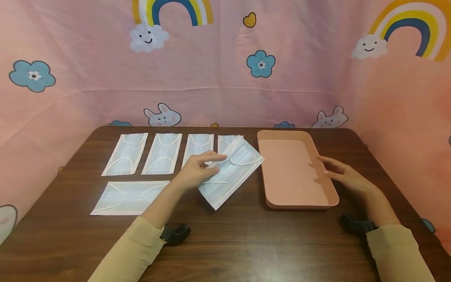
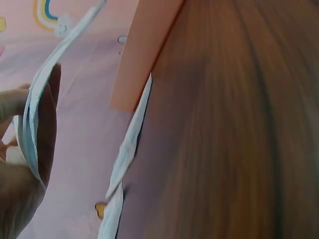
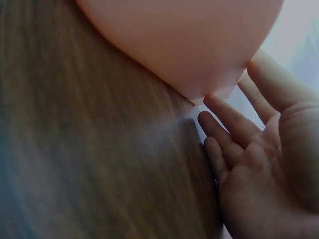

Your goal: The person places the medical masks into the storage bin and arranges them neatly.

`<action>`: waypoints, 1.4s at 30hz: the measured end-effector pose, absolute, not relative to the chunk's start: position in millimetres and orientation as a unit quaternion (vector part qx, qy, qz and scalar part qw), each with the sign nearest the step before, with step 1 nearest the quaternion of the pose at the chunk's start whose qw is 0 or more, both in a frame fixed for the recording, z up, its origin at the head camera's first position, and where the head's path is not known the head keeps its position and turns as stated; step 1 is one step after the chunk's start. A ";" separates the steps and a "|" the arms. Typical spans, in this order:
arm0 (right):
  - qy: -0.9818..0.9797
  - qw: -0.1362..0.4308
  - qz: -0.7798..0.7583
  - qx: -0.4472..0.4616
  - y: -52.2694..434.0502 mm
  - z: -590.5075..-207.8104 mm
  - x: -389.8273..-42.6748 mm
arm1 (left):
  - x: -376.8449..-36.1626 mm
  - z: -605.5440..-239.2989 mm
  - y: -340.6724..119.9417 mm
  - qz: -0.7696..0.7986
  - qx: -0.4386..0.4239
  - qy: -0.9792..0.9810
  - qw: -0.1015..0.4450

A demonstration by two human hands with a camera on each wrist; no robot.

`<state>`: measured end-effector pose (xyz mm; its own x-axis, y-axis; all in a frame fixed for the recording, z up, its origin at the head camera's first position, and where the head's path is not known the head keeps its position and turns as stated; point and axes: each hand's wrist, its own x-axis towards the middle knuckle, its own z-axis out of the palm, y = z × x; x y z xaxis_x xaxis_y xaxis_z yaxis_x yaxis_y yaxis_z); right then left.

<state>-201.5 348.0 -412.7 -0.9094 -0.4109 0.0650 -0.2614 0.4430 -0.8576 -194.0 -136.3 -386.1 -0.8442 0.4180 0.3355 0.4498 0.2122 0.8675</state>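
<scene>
My left hand [image 1: 197, 168] pinches a white and pale blue face mask [image 1: 234, 168] between thumb and fingers, tilted and raised over the table. In the left wrist view the held mask [image 2: 34, 119] shows edge-on and bent. At the right, a shallow pink tray [image 1: 292, 172] lies on the table. My right hand [image 1: 350, 178] rests at the tray's right side with relaxed fingers, and the right wrist view shows the fingertips [image 3: 209, 99] right at the tray's wall [image 3: 199, 55].
Several face masks [image 1: 162, 154] lie in a row at the back left, the rightmost partly behind the held one. Another mask [image 1: 127, 197] lies crosswise in front of them. The dark wooden table [image 1: 253, 243] meets a pink patterned curtain [image 1: 218, 105] at the back.
</scene>
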 end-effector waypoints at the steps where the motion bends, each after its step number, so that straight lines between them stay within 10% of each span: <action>1: 0.847 0.079 -0.487 -0.196 348.3 -411.8 -201.2 | -194.2 -385.6 -131.7 -0.568 -0.272 -0.776 0.018; 42: 0.853 0.086 -0.475 -0.199 353.1 -407.0 -210.4 | -206.7 -376.3 33.7 -0.735 -0.067 -0.675 0.012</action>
